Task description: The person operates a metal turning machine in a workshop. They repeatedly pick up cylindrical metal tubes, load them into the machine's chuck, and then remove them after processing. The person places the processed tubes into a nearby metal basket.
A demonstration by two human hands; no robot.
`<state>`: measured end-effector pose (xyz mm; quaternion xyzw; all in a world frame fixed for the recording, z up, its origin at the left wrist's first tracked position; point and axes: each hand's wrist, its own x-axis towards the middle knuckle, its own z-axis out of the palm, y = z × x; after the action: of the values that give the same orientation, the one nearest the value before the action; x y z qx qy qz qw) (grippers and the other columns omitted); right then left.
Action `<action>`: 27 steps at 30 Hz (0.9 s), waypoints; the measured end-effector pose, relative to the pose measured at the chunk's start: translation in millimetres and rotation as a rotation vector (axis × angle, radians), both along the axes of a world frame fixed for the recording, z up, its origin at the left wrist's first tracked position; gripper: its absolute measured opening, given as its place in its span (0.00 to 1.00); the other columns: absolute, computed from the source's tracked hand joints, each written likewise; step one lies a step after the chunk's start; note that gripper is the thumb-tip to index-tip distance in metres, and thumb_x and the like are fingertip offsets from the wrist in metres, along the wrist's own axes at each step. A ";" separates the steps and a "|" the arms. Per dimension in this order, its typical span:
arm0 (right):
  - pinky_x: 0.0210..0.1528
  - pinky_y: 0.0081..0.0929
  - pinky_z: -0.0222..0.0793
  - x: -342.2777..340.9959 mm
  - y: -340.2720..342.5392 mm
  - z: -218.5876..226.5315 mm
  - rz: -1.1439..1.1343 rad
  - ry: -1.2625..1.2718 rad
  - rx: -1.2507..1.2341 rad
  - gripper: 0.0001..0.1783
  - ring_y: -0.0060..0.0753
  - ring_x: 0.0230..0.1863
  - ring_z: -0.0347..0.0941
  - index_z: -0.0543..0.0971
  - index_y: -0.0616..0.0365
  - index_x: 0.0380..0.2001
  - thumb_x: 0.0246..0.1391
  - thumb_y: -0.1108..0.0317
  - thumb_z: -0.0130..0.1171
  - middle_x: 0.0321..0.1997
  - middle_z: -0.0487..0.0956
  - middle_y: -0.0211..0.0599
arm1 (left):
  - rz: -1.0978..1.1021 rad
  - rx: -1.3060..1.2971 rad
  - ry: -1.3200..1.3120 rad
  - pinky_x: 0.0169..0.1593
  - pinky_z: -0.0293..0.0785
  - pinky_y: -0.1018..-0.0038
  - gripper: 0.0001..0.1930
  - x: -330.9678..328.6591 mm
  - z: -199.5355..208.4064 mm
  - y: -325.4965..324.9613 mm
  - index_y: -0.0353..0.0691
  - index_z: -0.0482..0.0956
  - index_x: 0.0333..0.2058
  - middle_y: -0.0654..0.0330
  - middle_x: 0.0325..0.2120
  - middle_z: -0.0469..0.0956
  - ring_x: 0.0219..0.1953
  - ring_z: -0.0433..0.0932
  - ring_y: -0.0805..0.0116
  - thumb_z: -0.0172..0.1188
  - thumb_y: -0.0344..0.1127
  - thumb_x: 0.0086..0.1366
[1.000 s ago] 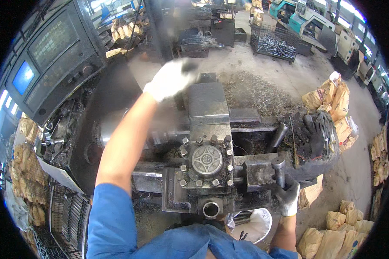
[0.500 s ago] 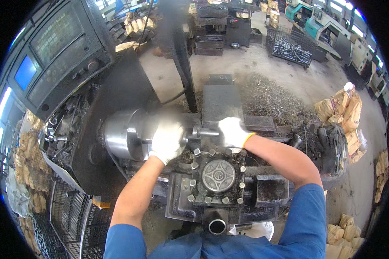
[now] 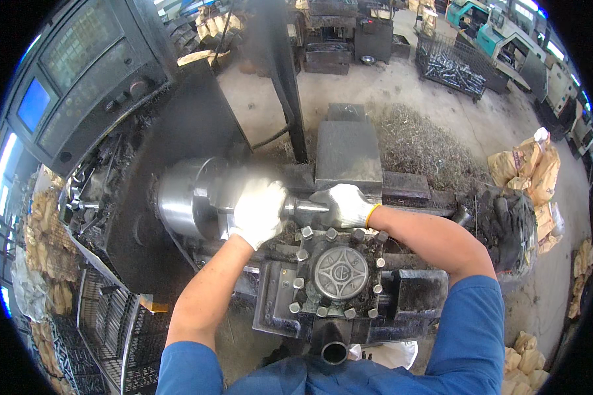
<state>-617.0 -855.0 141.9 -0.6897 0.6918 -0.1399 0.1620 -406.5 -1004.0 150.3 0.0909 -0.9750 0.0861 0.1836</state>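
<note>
A shiny metal shaft (image 3: pixel 308 207) lies level between my two white-gloved hands, just right of the lathe chuck (image 3: pixel 188 199). My left hand (image 3: pixel 259 212) is closed around its left end, beside the chuck. Whether that end sits in the jaws is hidden by the glove and a blurred smear. My right hand (image 3: pixel 346 207) grips the shaft's right end, its fingers curled around it. Directly below the shaft stands the square tool post (image 3: pixel 341 273), ringed with bolts.
A control panel (image 3: pixel 79 72) with a blue screen rises at the left. Metal chips (image 3: pixel 422 141) are heaped beyond the lathe bed. Dark gloves (image 3: pixel 512 220) lie at the right, near paper sacks (image 3: pixel 530 168). A wire basket (image 3: pixel 454 69) of metal parts stands farther back.
My right hand has turned, and its fingers now wrap the shaft's right end. My left hand stays by the chuck. The whole view has shifted slightly.
</note>
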 end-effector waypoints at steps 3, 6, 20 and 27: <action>0.44 0.47 0.80 -4.0 -3.2 -3.8 0.008 -0.082 -0.018 0.26 0.59 0.41 0.84 0.86 0.52 0.51 0.49 0.54 0.70 0.41 0.87 0.51 | 0.006 0.006 -0.026 0.57 0.71 0.58 0.23 -2.8 4.7 2.1 0.41 0.83 0.41 0.55 0.45 0.81 0.50 0.78 0.53 0.74 0.41 0.45; 0.39 0.44 0.77 -5.1 -15.9 -3.4 0.003 -0.213 0.081 0.20 0.51 0.33 0.83 0.89 0.52 0.38 0.54 0.47 0.67 0.30 0.86 0.47 | -0.005 -0.008 -0.004 0.57 0.71 0.58 0.22 -3.4 -0.2 0.0 0.41 0.83 0.41 0.55 0.44 0.81 0.49 0.78 0.53 0.73 0.40 0.46; 0.35 0.32 0.76 -9.9 -19.1 -0.3 -0.023 -0.607 0.292 0.17 0.28 0.32 0.79 0.87 0.64 0.43 0.55 0.64 0.73 0.34 0.87 0.40 | -0.047 -0.013 0.056 0.59 0.71 0.56 0.21 7.9 -6.8 -10.7 0.39 0.82 0.42 0.53 0.45 0.81 0.49 0.78 0.52 0.72 0.39 0.48; 0.35 0.35 0.75 -15.4 -13.5 -13.7 -0.124 -0.393 0.140 0.20 0.25 0.32 0.78 0.86 0.68 0.40 0.52 0.61 0.75 0.32 0.87 0.46 | 0.019 0.078 -0.100 0.63 0.69 0.57 0.28 5.1 -5.0 -10.6 0.37 0.82 0.46 0.51 0.49 0.80 0.54 0.76 0.50 0.76 0.40 0.46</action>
<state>-632.5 -868.5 128.2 -0.5924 0.6959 -0.2328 0.3324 -401.4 -1014.6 145.4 0.1030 -0.9846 0.0544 0.1302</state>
